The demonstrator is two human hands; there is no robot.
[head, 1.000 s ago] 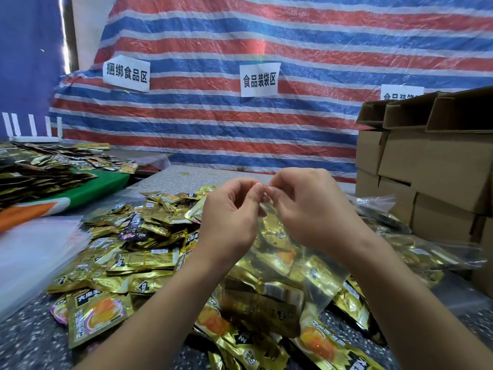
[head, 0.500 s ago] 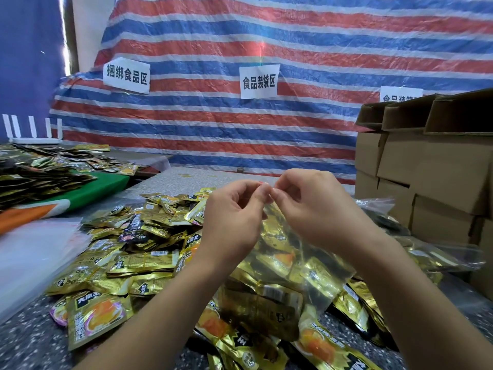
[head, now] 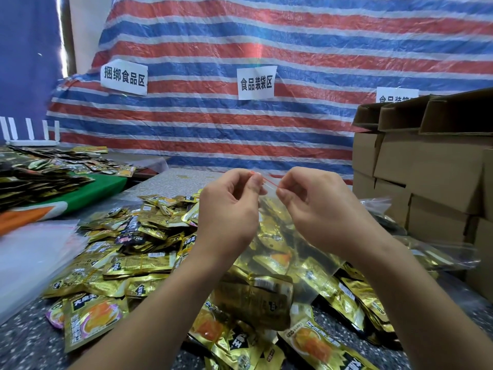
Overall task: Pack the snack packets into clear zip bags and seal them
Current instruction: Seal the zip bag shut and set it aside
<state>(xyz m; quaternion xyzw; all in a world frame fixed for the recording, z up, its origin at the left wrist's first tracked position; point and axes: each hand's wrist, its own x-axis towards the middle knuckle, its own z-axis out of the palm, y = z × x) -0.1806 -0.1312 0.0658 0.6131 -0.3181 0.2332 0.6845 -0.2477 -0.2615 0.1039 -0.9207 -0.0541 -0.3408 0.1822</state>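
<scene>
A clear zip bag (head: 280, 252) full of gold snack packets hangs upright in front of me. My left hand (head: 229, 209) and my right hand (head: 317, 206) each pinch its top edge, where a thin red zip strip (head: 269, 182) runs between my fingertips. A pile of loose gold snack packets (head: 133, 249) covers the speckled table (head: 24, 340) below and to the left. More packets (head: 314, 343) lie under the bag near the front.
Stacked cardboard boxes (head: 432, 177) stand at the right. Filled clear bags (head: 432, 255) lie beside them. A stack of empty clear bags (head: 29, 260) lies at the left, with a green board (head: 88, 190) carrying dark packets behind it. A striped tarp (head: 266, 49) hangs behind.
Both hands have drawn a little apart along the bag's top edge, so the red zip strip now shows between them. The bag stays upright over the pile.
</scene>
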